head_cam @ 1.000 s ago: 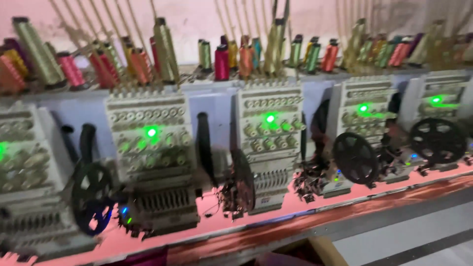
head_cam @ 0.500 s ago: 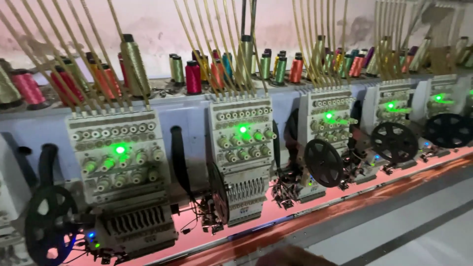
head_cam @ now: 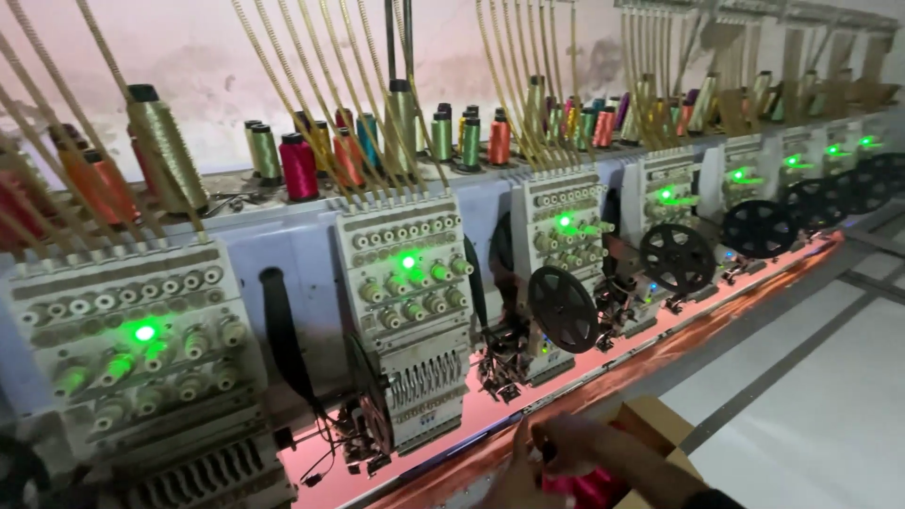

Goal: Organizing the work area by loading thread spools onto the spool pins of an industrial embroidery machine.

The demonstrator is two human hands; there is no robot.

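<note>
Pink thread spool (head_cam: 592, 487), fingers (head_cam: 547, 451) gripping, bottom edge

A brown cardboard box (head_cam: 655, 426) sits at five o'clock, low by the hands, its top open.

A bright pink thread spool (head_cam: 589, 485) sits low in view, mostly covered, above a cardboard box (head_cam: 650, 424).

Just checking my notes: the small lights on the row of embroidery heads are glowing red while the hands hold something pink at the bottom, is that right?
Not quite: the lights glow green, not red, in the head view. The hands do hold something pink.
</note>
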